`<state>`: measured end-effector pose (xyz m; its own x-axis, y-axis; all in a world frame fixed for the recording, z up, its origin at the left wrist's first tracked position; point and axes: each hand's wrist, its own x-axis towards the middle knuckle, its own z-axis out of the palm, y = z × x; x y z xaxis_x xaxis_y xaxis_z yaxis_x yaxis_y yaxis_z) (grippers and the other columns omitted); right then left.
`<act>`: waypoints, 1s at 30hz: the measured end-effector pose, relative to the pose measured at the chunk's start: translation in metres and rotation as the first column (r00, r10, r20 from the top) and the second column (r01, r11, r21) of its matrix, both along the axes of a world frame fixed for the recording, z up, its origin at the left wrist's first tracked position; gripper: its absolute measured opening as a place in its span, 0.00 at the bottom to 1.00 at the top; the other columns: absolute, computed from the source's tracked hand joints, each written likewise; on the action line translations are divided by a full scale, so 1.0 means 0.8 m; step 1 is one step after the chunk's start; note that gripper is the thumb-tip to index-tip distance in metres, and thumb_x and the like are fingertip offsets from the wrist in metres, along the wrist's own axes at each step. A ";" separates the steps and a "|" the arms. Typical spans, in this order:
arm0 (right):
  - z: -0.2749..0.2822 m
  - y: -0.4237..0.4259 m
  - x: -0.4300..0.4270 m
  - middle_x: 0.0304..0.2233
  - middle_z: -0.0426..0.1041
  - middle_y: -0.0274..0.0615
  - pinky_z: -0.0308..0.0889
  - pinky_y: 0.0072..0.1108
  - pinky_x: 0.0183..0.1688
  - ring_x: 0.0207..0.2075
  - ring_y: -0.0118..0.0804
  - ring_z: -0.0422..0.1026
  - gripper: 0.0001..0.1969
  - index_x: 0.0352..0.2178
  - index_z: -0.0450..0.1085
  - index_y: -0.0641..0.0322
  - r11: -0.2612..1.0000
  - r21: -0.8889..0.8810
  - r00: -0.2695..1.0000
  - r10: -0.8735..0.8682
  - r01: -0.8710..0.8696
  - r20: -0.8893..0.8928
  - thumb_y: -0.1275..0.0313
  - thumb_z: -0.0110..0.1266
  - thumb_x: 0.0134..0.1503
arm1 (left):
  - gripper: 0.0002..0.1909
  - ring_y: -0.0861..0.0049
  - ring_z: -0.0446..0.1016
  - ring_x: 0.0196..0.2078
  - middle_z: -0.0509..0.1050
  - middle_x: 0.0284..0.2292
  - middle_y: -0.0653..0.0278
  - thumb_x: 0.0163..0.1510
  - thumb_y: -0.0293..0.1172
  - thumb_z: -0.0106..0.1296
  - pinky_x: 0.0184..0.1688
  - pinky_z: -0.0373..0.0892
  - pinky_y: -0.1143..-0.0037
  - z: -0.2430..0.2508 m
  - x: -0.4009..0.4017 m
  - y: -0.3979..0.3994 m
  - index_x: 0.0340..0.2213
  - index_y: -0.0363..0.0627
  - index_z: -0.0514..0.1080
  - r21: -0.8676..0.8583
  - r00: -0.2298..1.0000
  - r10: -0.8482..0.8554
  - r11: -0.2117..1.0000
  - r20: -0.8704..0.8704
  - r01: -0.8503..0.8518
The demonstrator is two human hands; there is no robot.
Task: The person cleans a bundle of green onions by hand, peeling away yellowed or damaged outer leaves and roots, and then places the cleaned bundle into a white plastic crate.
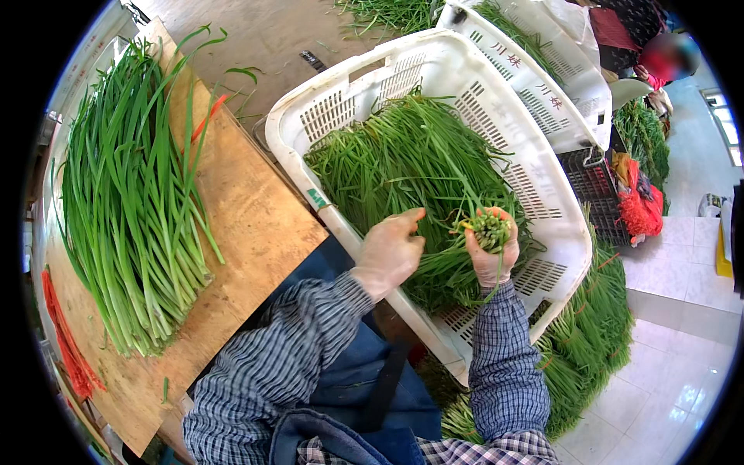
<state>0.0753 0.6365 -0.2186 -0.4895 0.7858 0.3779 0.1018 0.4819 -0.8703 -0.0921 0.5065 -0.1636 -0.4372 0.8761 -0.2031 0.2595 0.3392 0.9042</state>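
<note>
My right hand, in a thin translucent glove, grips a small bunch of green garlic chives with the cut stalk ends turned up toward me. The bunch is over a white slatted plastic basket, in which a thick heap of chives lies. My left hand, gloved too, hovers by the basket's near rim with its fingers bent and a gap below the forefinger. Nothing shows in it. Long leaves trail from the held bunch, and some of its stalks are hidden behind my right fingers.
At left, a wooden board bears a large pile of chives and red ties. Tied chive bundles are stacked right of the basket. Farther back are another white basket, a black crate and a person.
</note>
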 end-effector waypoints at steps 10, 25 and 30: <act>-0.009 -0.010 -0.002 0.41 0.69 0.51 0.68 0.27 0.41 0.38 0.42 0.72 0.29 0.43 0.61 0.62 0.972 0.234 0.996 0.011 -0.032 0.089 0.80 0.61 0.34 | 0.21 0.68 0.72 0.43 0.72 0.40 0.51 0.46 0.23 0.48 0.45 0.65 0.78 -0.075 0.048 0.063 0.44 0.37 0.66 -0.041 0.955 -0.093 0.993 0.282 0.109; 0.011 -0.011 -0.017 0.38 0.72 0.42 0.64 0.29 0.41 0.37 0.43 0.70 0.38 0.47 0.59 0.62 0.925 0.238 0.902 0.189 -0.296 0.388 0.78 0.60 0.27 | 0.20 0.74 0.72 0.38 0.73 0.33 0.55 0.42 0.16 0.42 0.43 0.66 0.78 -0.041 0.031 0.044 0.41 0.33 0.65 0.107 0.926 -0.085 0.993 0.369 0.049; 0.004 -0.015 -0.024 0.32 0.72 0.41 0.64 0.27 0.38 0.33 0.43 0.70 0.32 0.42 0.62 0.60 0.917 0.329 0.920 0.090 -0.226 0.381 0.77 0.60 0.28 | 0.21 0.76 0.73 0.33 0.72 0.30 0.58 0.48 0.16 0.39 0.34 0.70 0.80 -0.043 0.024 0.032 0.46 0.33 0.59 0.063 0.958 0.094 0.991 0.270 -0.115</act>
<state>0.0564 0.6246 -0.2152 -0.7488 0.5298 0.3984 0.2635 0.7894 -0.5545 -0.0728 0.5322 -0.1976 -0.4667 0.8458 -0.2585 -0.0273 0.2784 0.9601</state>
